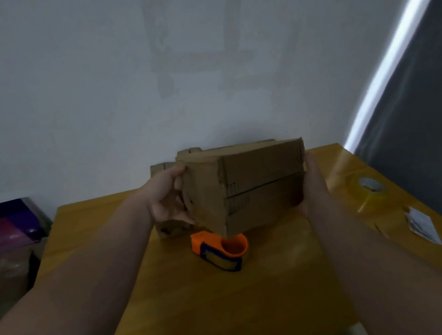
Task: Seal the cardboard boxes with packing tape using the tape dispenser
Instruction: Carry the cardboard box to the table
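1. The cardboard box [257, 185] is held up off the counter [201, 305], tilted so the seam between its 2 flaps faces the person. The dim view does not show whether tape lies on that seam.
2. The hands are apart, 1 at each end of the box. The left hand [167, 197] clasps the left end, thumb over the top edge and fingers curled under. The right hand [313, 187] presses flat against the right end.
3. The tape dispenser [219, 250] lies on the counter just below the box's near lower corner. A second box [160, 171] sits behind the held box, to its left. A tape roll [368, 188] and a paper packet [422, 224] lie well to its right.
4. Only flat pressure holds the right end, so a slackened squeeze could let the box slip and drop onto the dispenser.
5. Lowered straight down, the box would likely land on the dispenser and rock. Nothing pins the flaps, so they may spring open before tape reaches them.
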